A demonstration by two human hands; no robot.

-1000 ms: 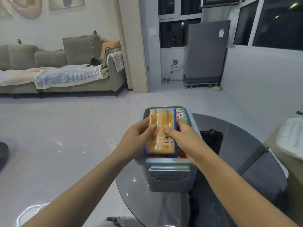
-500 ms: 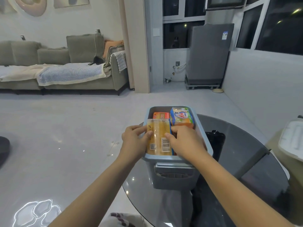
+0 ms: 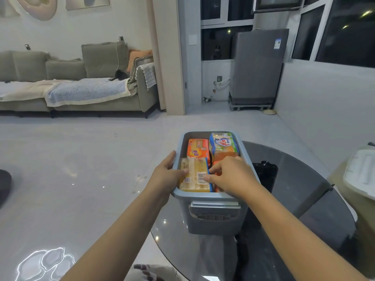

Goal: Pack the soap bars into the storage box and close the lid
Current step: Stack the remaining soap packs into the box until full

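Note:
A grey-blue storage box stands open on the round glass table. Inside lie several wrapped soap bars: an orange pack at the far left, a blue-and-green pack at the far right, and a yellow bar with a barcode at the near left. My left hand and my right hand both hold the yellow bar from its sides, low inside the box. My right hand hides another orange pack beneath it. A white lid rests at the far right.
A black object sits on the table just right of the box. A beige surface under the white lid stands at the right edge. Beyond the table lie a bare tiled floor, a grey sofa and a grey appliance.
Both hands have lowered the yellow bar from above the box down into its near-left corner. The soap packs at the far end are now uncovered.

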